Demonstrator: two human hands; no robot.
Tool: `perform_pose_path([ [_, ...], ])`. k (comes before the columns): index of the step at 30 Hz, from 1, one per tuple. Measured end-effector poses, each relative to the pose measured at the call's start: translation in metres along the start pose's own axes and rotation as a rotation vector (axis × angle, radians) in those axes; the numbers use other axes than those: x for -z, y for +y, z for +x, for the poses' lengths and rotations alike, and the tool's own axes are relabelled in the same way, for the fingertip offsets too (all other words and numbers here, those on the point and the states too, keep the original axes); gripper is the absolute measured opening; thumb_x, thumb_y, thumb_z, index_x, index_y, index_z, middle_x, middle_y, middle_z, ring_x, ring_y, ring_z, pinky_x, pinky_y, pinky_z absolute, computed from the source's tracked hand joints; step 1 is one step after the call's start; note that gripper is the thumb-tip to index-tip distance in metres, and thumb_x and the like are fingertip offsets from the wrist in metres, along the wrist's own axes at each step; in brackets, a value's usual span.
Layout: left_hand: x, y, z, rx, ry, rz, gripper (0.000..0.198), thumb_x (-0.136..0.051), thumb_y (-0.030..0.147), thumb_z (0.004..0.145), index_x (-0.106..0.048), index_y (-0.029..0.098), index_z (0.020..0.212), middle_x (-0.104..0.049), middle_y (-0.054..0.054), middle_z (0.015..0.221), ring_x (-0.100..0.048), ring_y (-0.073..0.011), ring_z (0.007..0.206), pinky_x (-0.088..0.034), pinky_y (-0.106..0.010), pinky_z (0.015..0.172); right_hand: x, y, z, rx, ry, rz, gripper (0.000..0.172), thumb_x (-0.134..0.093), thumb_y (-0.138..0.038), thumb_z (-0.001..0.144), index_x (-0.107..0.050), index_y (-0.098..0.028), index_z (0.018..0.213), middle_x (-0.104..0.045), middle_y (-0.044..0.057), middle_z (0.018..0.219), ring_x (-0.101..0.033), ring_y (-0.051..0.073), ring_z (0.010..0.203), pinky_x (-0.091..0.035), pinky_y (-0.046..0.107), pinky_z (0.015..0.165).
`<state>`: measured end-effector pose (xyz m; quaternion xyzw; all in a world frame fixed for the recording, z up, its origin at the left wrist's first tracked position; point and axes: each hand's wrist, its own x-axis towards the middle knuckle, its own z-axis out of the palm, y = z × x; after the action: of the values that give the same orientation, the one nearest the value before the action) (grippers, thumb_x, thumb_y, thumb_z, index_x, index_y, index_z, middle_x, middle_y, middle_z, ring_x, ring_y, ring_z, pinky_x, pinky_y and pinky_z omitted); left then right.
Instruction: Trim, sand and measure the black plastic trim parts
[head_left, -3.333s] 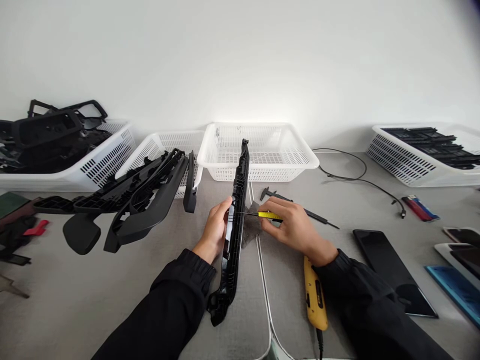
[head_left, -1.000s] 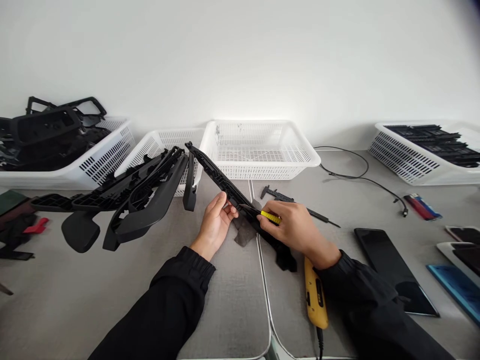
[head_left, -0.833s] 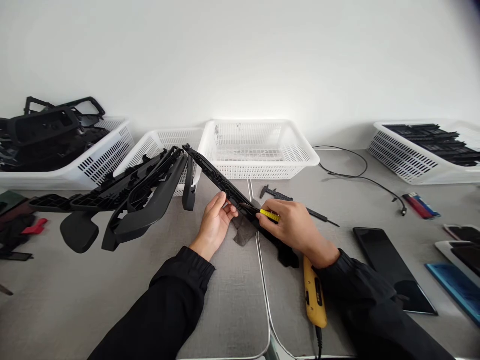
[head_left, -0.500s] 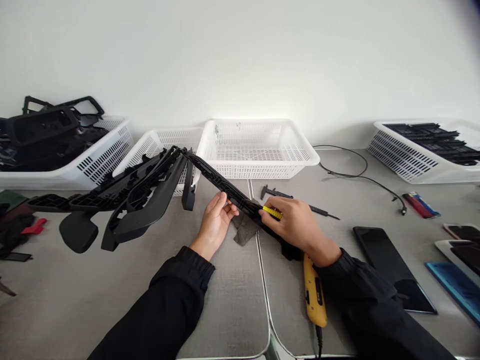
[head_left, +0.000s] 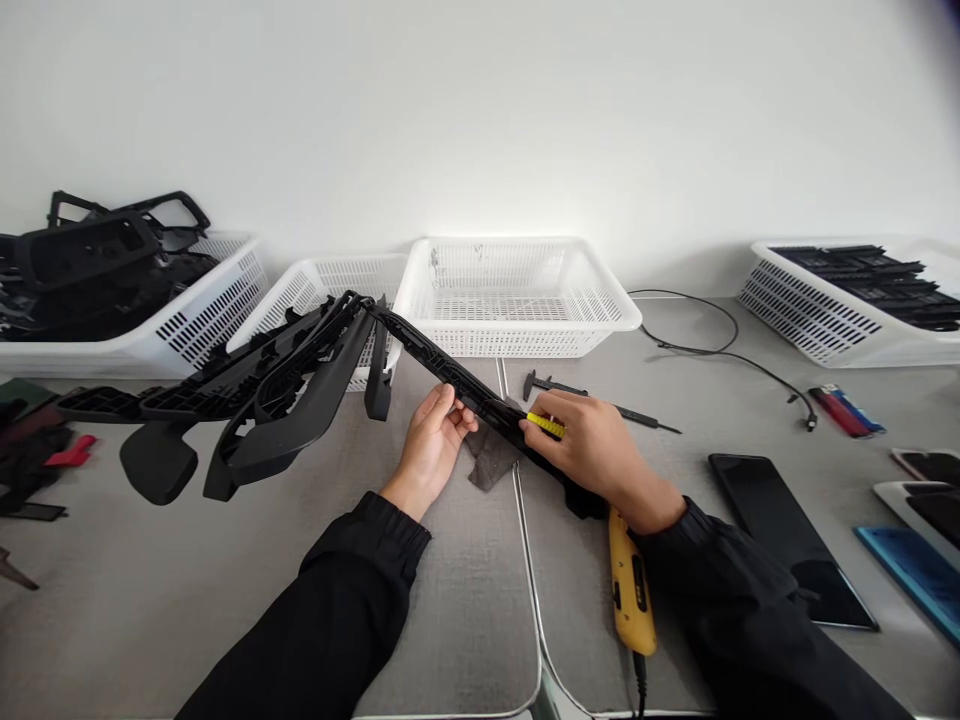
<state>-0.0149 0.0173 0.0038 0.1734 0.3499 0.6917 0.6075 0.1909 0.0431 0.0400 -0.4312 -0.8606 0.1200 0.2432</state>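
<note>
Black trim strip, held over the bench, has swung from pointing straight away to slanting far-left, apparently offering the yellow tool another stretch. The left hand pinches it mid-length; the right hand has a closed grip on the tool. Left basket: heaped black frames. Right basket: ribbed parts. Small basket: long parts overhanging its front.

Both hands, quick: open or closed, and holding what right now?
Left hand: closed on the long black part.
Right hand: closed on the yellow tool.
</note>
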Motion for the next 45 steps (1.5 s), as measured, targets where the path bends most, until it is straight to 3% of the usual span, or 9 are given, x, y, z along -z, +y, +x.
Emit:
perform_pose_path([
  [15, -0.0010, 0.0010, -0.0013, 0.006, -0.007, 0.000, 0.043, -0.098, 0.037, 0.068, -0.060, 0.018, 0.076, -0.056, 0.003, 0.071, -0.056, -0.0112, 0.064, -0.047, -0.026, 0.060, 0.0009, 0.0023, 0.0012, -0.010, -0.011, 0.022, 0.029, -0.059, -0.032, 0.096, -0.049, -0.023, 0.071, -0.057, 0.000, 0.071, -0.048, 0.015, 0.062, -0.030, 0.030, 0.061],
  [21, -0.0017, 0.0017, -0.0019, 0.012, 0.002, 0.003, 0.041, -0.097, 0.036, 0.071, -0.060, 0.018, 0.077, -0.057, 0.003, 0.071, -0.057, -0.0113, 0.065, -0.046, -0.025, 0.060, 0.0008, 0.0022, 0.0009, 0.017, -0.041, 0.043, 0.026, -0.059, -0.032, 0.098, -0.056, -0.022, 0.074, -0.063, 0.002, 0.075, -0.055, 0.016, 0.065, -0.032, 0.030, 0.062],
  [28, -0.0015, 0.0023, -0.0018, 0.012, 0.001, 0.001, 0.041, -0.096, 0.037, 0.072, -0.060, 0.018, 0.078, -0.056, 0.003, 0.071, -0.057, -0.0115, 0.064, -0.046, -0.026, 0.061, -0.0001, 0.0040, 0.0004, 0.003, 0.014, 0.012, 0.023, -0.061, -0.032, 0.098, -0.062, -0.022, 0.077, -0.066, 0.003, 0.078, -0.057, 0.017, 0.067, -0.034, 0.031, 0.062],
  [45, -0.0028, 0.0026, -0.0025, 0.012, 0.010, 0.013, 0.039, -0.094, 0.036, 0.075, -0.059, 0.018, 0.076, -0.056, 0.003, 0.070, -0.056, -0.0118, 0.065, -0.045, -0.026, 0.060, -0.0001, 0.0012, -0.0008, 0.015, 0.001, 0.046, 0.023, -0.061, -0.032, 0.098, -0.063, -0.022, 0.078, -0.066, 0.003, 0.079, -0.059, 0.017, 0.067, -0.036, 0.031, 0.063],
])
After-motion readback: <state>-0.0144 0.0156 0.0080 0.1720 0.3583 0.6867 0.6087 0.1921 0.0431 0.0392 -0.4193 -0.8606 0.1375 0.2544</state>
